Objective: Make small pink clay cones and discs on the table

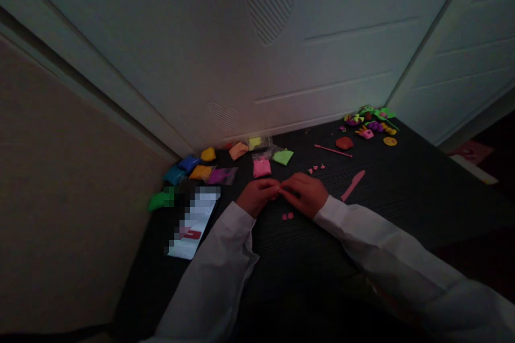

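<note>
My left hand [257,196] and my right hand [304,193] meet above the dark table, fingertips pinched together. Whatever sits between the fingers is too small and dim to make out. Just below them on the table lie two small pink discs [287,216], side by side. Behind my fingers rests a bag of pink clay [262,167]. To the right of my right hand is a pink plastic knife [354,185]. Several tiny pink pieces [316,169] lie beyond that hand, with a thin pink stick [333,150] farther back.
Bags of coloured clay, such as a blue one [189,163] and a green one [161,200], line the back left. A lit phone [195,225] lies left. A red lump [344,143], a yellow disc [390,141] and colourful clay figures [376,125] occupy the back right, against a white panel [281,80].
</note>
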The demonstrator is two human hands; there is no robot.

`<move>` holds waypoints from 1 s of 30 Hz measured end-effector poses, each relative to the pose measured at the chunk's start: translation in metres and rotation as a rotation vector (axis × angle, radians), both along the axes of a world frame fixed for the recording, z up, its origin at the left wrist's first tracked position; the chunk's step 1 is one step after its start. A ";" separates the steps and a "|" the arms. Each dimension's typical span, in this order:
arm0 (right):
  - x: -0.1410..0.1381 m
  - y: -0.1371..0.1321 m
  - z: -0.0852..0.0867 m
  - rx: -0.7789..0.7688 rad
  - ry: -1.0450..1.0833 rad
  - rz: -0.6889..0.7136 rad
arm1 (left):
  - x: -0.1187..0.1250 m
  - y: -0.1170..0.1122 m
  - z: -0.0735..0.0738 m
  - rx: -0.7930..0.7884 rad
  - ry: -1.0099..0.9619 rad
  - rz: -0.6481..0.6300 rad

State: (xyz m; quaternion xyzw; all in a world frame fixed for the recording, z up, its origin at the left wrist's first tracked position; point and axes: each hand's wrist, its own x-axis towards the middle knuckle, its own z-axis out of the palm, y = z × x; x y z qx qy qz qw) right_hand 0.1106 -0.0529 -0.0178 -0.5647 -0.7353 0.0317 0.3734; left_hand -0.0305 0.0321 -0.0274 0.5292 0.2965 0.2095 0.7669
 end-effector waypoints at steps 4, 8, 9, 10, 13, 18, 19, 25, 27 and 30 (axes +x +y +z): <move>0.001 0.003 -0.006 0.041 -0.061 -0.023 | 0.001 0.001 -0.004 -0.046 -0.033 0.033; -0.003 0.009 -0.008 0.048 -0.112 -0.048 | 0.003 0.005 -0.007 -0.101 -0.082 0.081; -0.005 0.011 -0.007 0.051 -0.115 -0.058 | 0.004 0.006 -0.007 -0.120 -0.102 0.102; -0.007 0.015 -0.006 0.053 -0.110 -0.070 | 0.004 0.007 -0.007 -0.140 -0.133 0.131; -0.015 0.026 -0.003 0.061 -0.054 -0.121 | 0.007 0.010 -0.006 -0.186 -0.259 0.236; -0.017 0.033 -0.003 0.066 0.000 -0.132 | 0.008 0.010 -0.006 -0.212 -0.292 0.304; -0.016 0.032 -0.004 0.071 0.002 -0.129 | 0.008 0.010 -0.006 -0.212 -0.278 0.283; -0.011 0.024 -0.003 0.077 -0.009 -0.094 | 0.004 0.006 -0.003 -0.188 -0.216 0.233; -0.010 0.022 0.000 0.066 -0.014 -0.091 | 0.003 0.006 -0.003 -0.190 -0.196 0.236; -0.010 0.021 0.003 0.052 -0.019 -0.112 | 0.003 0.006 -0.003 -0.194 -0.178 0.234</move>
